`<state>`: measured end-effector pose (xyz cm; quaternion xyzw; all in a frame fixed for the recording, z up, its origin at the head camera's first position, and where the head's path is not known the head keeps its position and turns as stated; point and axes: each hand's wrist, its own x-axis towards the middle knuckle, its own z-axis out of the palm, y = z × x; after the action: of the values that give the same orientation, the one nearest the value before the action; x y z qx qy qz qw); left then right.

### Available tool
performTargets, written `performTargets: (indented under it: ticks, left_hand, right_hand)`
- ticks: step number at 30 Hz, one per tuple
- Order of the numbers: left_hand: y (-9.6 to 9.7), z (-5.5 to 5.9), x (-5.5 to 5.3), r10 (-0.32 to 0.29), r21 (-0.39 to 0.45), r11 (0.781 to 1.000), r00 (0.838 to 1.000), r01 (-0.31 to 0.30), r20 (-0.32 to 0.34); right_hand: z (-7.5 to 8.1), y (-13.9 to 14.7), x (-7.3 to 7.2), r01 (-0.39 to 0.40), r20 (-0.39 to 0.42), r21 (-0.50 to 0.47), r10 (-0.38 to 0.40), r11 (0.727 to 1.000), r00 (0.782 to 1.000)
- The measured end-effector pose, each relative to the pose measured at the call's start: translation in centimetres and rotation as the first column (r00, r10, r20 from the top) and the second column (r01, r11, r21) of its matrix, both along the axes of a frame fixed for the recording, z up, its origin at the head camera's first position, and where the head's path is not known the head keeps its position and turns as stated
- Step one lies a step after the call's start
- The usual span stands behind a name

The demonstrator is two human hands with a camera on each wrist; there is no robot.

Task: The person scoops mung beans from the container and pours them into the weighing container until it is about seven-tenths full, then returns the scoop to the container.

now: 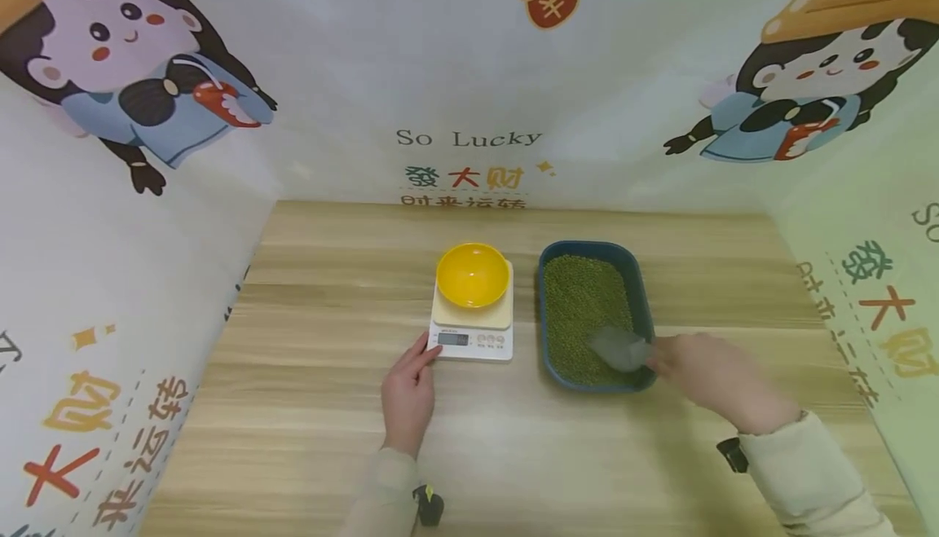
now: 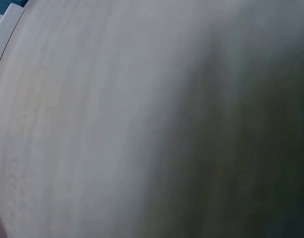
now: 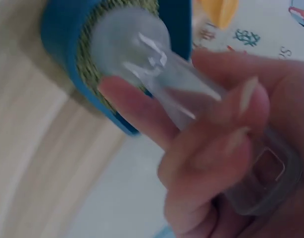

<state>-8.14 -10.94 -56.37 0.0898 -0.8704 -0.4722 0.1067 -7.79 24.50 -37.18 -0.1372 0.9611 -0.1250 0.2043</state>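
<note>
A clear plastic scoop [image 1: 622,349] dips into green beans [image 1: 583,301], which look like mung beans, in a blue tub [image 1: 645,309]. My right hand [image 1: 707,374] grips the scoop's handle from the right. The right wrist view shows fingers [image 3: 211,163] curled round that handle, the index finger reaching toward the scoop's bowl. My left hand [image 1: 411,398] touches the front left corner of a white kitchen scale [image 1: 469,341] with its fingertips. On the scale's platform sits a yellow bowl [image 1: 473,276] with no contents showing.
The scale and the tub stand side by side on a wood-grain table [image 1: 315,358]. Behind and at both sides rises a printed white cloth [image 1: 345,72]. The left wrist view shows mostly blurred tabletop.
</note>
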Motion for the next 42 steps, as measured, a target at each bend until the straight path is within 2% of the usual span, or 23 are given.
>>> performTargets:
  ticks: [6,12,19,25,28,31,35,42]
  left_hand:
    - [0.1,-0.1,0.3,-0.003,-0.039,0.999,1.0,0.003,0.004]
    - [0.1,-0.1,0.2,-0.032,-0.082,0.996,0.999,0.031,-0.015]
    - [0.3,0.1,0.3,-0.07,-0.144,0.987,0.997,0.065,-0.031]
    - [0.2,0.4,0.2,-0.054,-0.147,0.988,0.998,0.051,-0.017]
    - [0.3,0.4,0.3,-0.06,-0.148,0.987,0.998,0.059,-0.005]
    - [0.3,0.5,0.5,-0.056,-0.136,0.989,0.998,0.055,-0.007]
    - [0.2,0.6,0.6,-0.046,-0.131,0.99,0.999,0.044,-0.016]
    - [0.4,0.1,0.4,-0.044,-0.127,0.991,0.998,0.038,-0.039]
  right_hand:
    - [-3.5,-1.2,0.1,0.096,-0.051,-0.015,-0.097,0.995,0.994]
    - [-6.5,-2.8,-0.3,0.184,-0.127,-0.062,-0.19,0.981,0.973]
    - [-9.5,-3.8,-0.8,0.195,-0.3,-0.24,-0.264,0.951,0.917]
    - [-11.6,-3.8,-1.9,0.219,-0.342,-0.318,-0.327,0.923,0.881]
    - [-12.2,-3.7,-2.0,0.221,-0.371,-0.319,-0.336,0.921,0.866]
    - [-12.5,-3.8,-2.1,0.204,-0.421,-0.298,-0.32,0.933,0.849]
    - [-12.7,-4.2,-2.6,0.211,-0.426,-0.291,-0.324,0.933,0.845]
    - [-12.8,-4.4,-3.4,0.203,-0.42,-0.302,-0.321,0.932,0.849]
